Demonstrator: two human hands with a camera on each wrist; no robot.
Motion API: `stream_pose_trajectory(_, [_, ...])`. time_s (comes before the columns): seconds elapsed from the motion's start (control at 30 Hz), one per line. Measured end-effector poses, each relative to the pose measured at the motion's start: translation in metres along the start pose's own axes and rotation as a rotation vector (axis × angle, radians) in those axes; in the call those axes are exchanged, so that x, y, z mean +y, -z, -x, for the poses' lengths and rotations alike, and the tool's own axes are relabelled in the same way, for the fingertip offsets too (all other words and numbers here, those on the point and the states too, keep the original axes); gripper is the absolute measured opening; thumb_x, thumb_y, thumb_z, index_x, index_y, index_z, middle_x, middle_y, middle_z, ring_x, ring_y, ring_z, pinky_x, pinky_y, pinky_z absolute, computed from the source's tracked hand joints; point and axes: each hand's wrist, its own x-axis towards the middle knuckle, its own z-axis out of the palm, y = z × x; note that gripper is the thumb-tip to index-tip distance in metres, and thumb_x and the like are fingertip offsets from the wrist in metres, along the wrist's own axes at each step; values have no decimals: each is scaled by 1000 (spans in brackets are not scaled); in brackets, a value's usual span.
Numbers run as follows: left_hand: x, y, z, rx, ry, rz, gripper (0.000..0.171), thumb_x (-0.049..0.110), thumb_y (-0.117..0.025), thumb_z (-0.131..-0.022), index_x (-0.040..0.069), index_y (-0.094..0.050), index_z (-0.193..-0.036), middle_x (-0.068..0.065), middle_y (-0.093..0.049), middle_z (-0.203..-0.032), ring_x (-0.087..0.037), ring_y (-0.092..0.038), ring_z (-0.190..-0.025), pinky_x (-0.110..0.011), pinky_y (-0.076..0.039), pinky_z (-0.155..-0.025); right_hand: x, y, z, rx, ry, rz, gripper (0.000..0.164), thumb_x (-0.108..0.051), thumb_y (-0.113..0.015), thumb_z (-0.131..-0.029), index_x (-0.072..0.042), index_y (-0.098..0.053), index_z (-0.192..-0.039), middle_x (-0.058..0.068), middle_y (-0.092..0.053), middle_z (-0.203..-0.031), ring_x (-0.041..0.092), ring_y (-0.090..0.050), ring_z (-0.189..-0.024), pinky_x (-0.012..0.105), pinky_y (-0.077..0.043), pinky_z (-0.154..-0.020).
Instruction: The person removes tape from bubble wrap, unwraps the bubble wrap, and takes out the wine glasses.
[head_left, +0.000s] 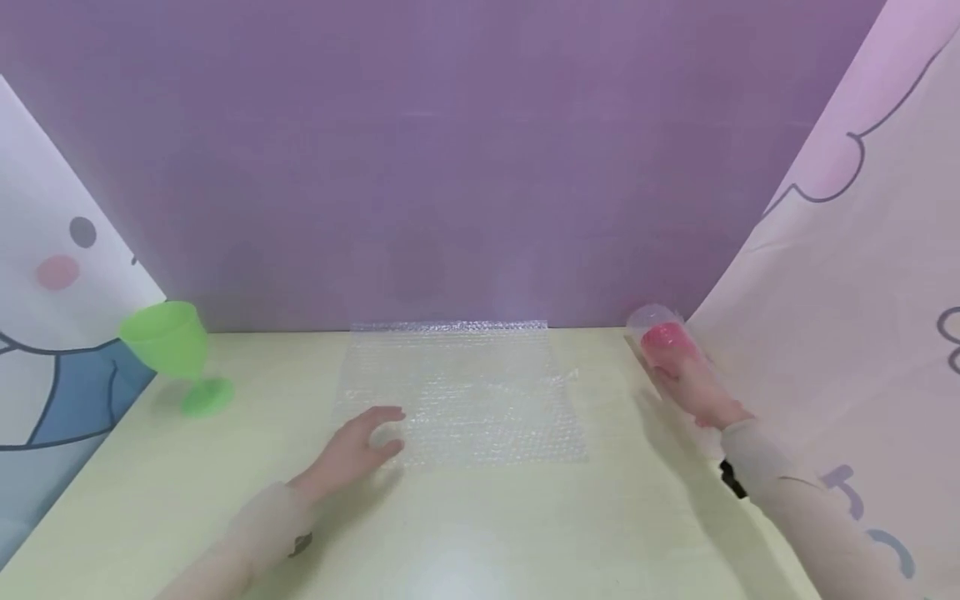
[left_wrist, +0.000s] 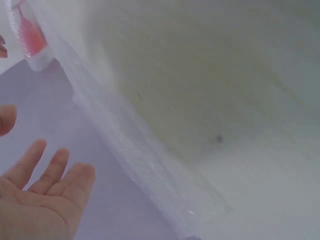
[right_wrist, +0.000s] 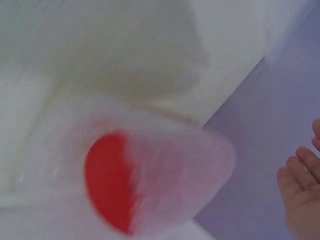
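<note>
A clear sheet of bubble wrap lies flat in the middle of the table, its far edge at the purple wall. Over its near left corner hovers my left hand, thumb and fingers spread apart with nothing between them. At the back right corner is a red thing in bubble wrap, which looks like a goblet in the left wrist view. My right hand is beside it, partly overlapping it in the head view. In the right wrist view the right fingers look straight and apart from the wrapped red thing, which is blurred.
A green plastic goblet stands at the table's left back, near the printed left side panel. A purple wall closes the back, and a white printed panel rises along the right. The pale table extends toward me.
</note>
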Motion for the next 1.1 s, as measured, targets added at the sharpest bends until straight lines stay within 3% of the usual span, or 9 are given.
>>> stream_pose_trajectory(0.1, [7, -2, 2, -16, -13, 10, 41, 20, -61, -87, 6, -54, -124, -13, -50, -133, -37, -42, -125, -55, -34, -103, 26, 22, 6, -40, -158, -13, 44, -5, -47, -90, 7, -40, -132, 33, -44, -130, 50, -41, -117, 61, -35, -96])
stream_pose_trajectory(0.2, [10, -5, 4, -38, -16, 19, 41, 20, -61, -87, 6, -54, -124, -13, -51, -132, -36, -42, -125, -55, -33, -103, 49, 34, 13, -82, -264, 12, 48, -7, -43, -91, 11, -32, -135, 38, -34, -133, 55, -32, -120, 65, -26, -99])
stream_pose_trajectory(0.3, [10, -8, 7, -56, -24, 15, 40, 21, -61, -87, 6, -54, -124, -14, -52, -131, -36, -44, -124, -54, -34, -103, 70, 34, 20, -110, -313, 46, 49, -8, -43, -91, 14, -30, -133, 41, -33, -130, 52, -43, -110, 66, -29, -96])
stream_pose_trajectory(0.43, [8, -10, 11, -51, -28, 9, 39, 21, -61, -87, 5, -55, -122, -14, -53, -129, -37, -45, -122, -54, -35, -102, 87, 25, 27, -180, -371, 35, 53, -16, -44, -93, 15, -29, -134, 41, -32, -131, 52, -46, -107, 66, -30, -96])
stream_pose_trajectory(0.53, [7, -12, 14, -46, -32, 17, 39, 19, -62, -86, 5, -56, -122, -14, -54, -129, -36, -46, -122, -54, -35, -102, 91, 20, 30, -216, -403, -20, 58, -23, -44, -95, 14, -26, -135, 41, -30, -133, 56, -37, -116, 66, -29, -96])
stream_pose_trajectory(0.77, [7, -16, 15, -54, -18, 52, 38, 19, -61, -87, 6, -55, -122, -14, -52, -130, -36, -45, -122, -55, -35, -102, 88, 18, 35, -265, -429, -189, 73, -37, -40, -97, 18, -15, -137, 43, -23, -135, 54, -41, -115, 66, -29, -97])
stream_pose_trajectory(0.9, [8, -18, 14, -60, -6, 67, 39, 19, -62, -86, 6, -55, -123, -14, -52, -131, -35, -45, -123, -53, -34, -103, 85, 19, 35, -337, -480, -284, 82, -46, -38, -95, 18, -9, -137, 42, -21, -137, 56, -29, -121, 67, -27, -97])
stream_pose_trajectory(0.97, [9, -17, 13, -67, -5, 67, 40, 19, -61, -86, 6, -54, -124, -14, -51, -132, -36, -43, -124, -54, -33, -104, 85, 19, 35, -380, -510, -336, 86, -50, -37, -94, 17, -6, -138, 41, -24, -136, 57, -27, -122, 69, -26, -95])
stream_pose_trajectory(1.1, [11, -17, 13, -85, 11, 68, 41, 20, -61, -87, 6, -54, -125, -14, -49, -134, -37, -40, -127, -56, -30, -105, 85, 16, 37, -448, -528, -456, 86, -54, -34, -94, 11, -5, -142, 30, -50, -125, 53, -26, -127, 73, -17, -96])
